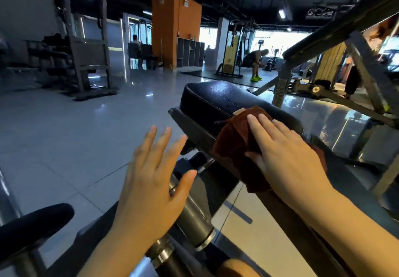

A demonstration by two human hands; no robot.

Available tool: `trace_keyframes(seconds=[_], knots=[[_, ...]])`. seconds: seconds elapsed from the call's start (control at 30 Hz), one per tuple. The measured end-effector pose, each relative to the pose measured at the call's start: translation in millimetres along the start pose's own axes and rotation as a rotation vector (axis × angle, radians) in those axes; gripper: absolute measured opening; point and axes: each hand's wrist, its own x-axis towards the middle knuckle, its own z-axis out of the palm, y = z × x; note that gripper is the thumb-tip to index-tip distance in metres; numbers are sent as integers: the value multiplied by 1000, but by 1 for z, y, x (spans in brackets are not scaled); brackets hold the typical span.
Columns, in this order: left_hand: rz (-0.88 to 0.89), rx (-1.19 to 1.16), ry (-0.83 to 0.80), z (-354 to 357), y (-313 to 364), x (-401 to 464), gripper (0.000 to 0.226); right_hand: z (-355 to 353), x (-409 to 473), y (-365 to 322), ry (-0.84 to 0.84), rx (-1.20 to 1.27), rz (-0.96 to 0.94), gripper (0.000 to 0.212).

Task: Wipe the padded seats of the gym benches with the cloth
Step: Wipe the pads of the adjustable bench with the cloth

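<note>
Now right hand [287, 153] flat on cloth [233, 145] atop padded seat [218, 99]; left hand [151, 181] spread, grip empty.

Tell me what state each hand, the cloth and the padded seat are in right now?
Right hand: flat, fingers straight, pressing the cloth.
Left hand: open, fingers spread, holding nothing.
Brown cloth: bunched, draped over the seat's near edge.
Black padded seat: far part uncovered, glossy.
</note>
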Motion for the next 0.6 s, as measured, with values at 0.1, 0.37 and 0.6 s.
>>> trace_keyframes(seconds=[0.1,0.37,0.6], knots=[[32,49,8,3,1,1,59,11,1,-1,138,-26,-40,66],[-19,18,26,3,-2,3,67,-1,99,-62,107,-63,-238,68],[-25,-11,61,2,-5,0,64,7,149,-106,121,-136,-178,59]])
